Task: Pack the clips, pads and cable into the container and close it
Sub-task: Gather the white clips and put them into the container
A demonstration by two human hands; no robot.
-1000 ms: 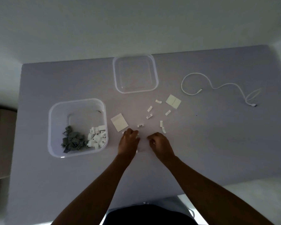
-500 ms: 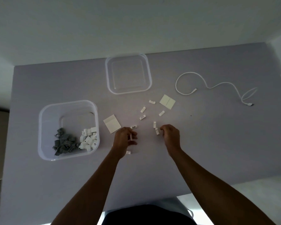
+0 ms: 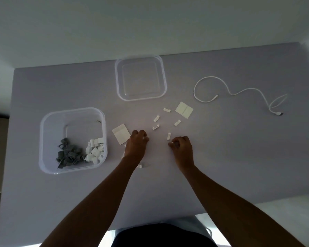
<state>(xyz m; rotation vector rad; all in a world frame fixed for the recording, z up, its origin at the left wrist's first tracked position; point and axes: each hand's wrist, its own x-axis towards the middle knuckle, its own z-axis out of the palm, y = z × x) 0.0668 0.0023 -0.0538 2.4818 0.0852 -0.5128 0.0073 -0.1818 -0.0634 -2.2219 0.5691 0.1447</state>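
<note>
Container [image 3: 43, 139] sits at the left of the table [image 3: 239, 166], two heaps of clips [image 3: 82, 151] inside against its near wall. Far centre lies the lid [image 3: 141, 77]. Cable [image 3: 239, 91] snakes across the far right. Between them, loose clips [image 3: 156, 118] scatter mid-table, one pad [image 3: 184, 110] to their far right, another pad [image 3: 120, 133] just right of the container. Left hand [image 3: 136, 146] and right hand [image 3: 183, 148] rest at the scatter's near edge.

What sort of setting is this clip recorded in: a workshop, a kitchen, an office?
Probably a plain room at home or in an office; nothing settles which. A bare grey table stands against a blank pale wall, holding only a clear container, its lid and a white cable. No tools or appliances show.
</note>
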